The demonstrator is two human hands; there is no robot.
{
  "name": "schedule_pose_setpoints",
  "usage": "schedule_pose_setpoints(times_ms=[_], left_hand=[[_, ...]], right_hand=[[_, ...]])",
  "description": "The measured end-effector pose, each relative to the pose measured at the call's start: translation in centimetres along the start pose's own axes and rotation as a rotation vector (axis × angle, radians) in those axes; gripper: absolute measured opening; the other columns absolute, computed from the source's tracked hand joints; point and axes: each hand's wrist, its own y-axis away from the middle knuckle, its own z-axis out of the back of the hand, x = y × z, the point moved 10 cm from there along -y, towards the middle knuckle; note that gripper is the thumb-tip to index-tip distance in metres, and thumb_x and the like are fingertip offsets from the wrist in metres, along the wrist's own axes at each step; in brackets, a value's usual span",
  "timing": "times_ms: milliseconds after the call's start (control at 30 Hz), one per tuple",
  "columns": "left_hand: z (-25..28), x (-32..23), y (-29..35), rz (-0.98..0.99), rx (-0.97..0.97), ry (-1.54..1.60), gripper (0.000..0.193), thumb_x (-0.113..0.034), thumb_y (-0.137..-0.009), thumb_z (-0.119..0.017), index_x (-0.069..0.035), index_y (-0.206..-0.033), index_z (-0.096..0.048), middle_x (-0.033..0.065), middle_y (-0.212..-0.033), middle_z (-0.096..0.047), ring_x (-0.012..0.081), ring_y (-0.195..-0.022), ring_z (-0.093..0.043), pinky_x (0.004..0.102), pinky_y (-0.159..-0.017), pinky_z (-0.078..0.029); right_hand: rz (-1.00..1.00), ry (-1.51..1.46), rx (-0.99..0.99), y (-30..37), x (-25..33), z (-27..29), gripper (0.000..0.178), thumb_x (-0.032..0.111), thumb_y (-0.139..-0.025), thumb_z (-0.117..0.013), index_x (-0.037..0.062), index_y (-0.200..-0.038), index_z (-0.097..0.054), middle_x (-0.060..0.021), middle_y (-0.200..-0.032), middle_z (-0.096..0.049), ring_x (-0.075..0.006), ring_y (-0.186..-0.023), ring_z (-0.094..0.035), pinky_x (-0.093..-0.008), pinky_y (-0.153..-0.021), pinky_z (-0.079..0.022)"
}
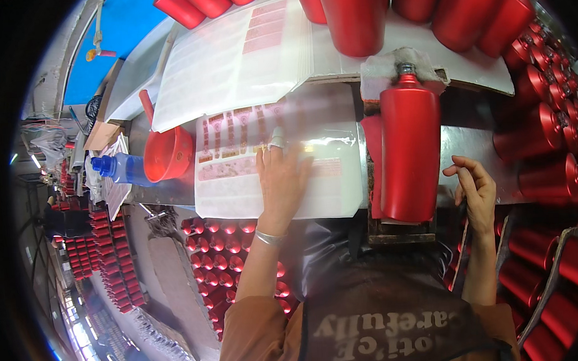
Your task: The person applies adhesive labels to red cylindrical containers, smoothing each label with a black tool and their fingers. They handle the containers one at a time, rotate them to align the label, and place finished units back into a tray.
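Note:
My left hand [281, 174] lies over a translucent sheet [238, 189] printed with rows of red and gold decals. Its fingers are stretched out, one wrapped at the tip in something white, and motion smears part of them. A red bottle [409, 149] with a bare metal neck lies in front of me, its base toward me, resting in a dark cradle [402, 238]. White cloth padding [374, 70] sits under the neck. To the right of the bottle, apart from it, my right hand [475, 188] hovers with loosely bent fingers and nothing visible in them.
Left of the sheet stand a red plastic dipper [166, 153] and a blue clear bottle [124, 169]. A stack of printed sheets [232, 60] lies beyond. More red bottles [353, 16] line the far edge, the right side [532, 131] and the floor [224, 254] at left.

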Motion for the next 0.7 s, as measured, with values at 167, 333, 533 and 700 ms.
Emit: schedule_pose_setpoints(times_ms=[167, 333, 533, 700], left_hand=[[0.9, -0.8, 1.1, -0.003, 0.043, 0.056, 0.041, -0.02, -0.091, -0.069, -0.002, -0.127, -0.064, 0.0253, -0.148, -0.046, 0.0402, -0.121, -0.052, 0.0474, -0.106, -0.04], [0.0, -4.6, 3.4, -0.107, 0.1, 0.149, 0.046, -0.019, -0.087, -0.072, 0.001, -0.129, -0.062, 0.0241, -0.15, -0.044, 0.0399, -0.119, -0.053, 0.047, -0.104, -0.042], [0.0, -4.8, 6.7, 0.004, 0.222, 0.124, 0.058, -0.028, -0.087, -0.072, 0.0, -0.136, -0.056, 0.0232, -0.15, -0.045, 0.0396, -0.127, -0.049, 0.0488, -0.111, -0.034], [2.0, -0.4, 9.5, 0.101, 0.168, 0.016, 0.06, -0.032, -0.088, -0.071, -0.001, -0.136, -0.055, 0.0265, -0.133, -0.056, 0.0393, -0.124, -0.053, 0.0559, -0.11, -0.033]], right_hand=[[0.005, -0.029, -0.027, 0.8, -0.2, 0.5, 0.026, 0.016, -0.102, -0.057, -0.0007, -0.12, -0.066, -0.0063, -0.096, -0.072, -0.0021, -0.059, -0.049, -0.017, -0.054, -0.039], [0.0, 0.012, 0.01, 0.9, -1.1, -0.1, 0.027, 0.015, -0.103, -0.056, -0.0017, -0.122, -0.064, -0.0067, -0.098, -0.071, -0.0019, -0.057, -0.048, -0.0168, -0.053, -0.039], [-0.011, 0.027, 0.013, 0.9, -1.6, -0.2, 0.027, 0.017, -0.102, -0.058, -0.0014, -0.121, -0.065, -0.0059, -0.096, -0.072, -0.0017, -0.06, -0.048, -0.0174, -0.054, -0.039], [-0.036, 0.036, 0.014, 0.9, -2.2, -0.3, 0.028, 0.019, -0.101, -0.059, -0.0009, -0.119, -0.066, -0.0052, -0.095, -0.072, -0.0018, -0.062, -0.048, -0.0179, -0.055, -0.039]])
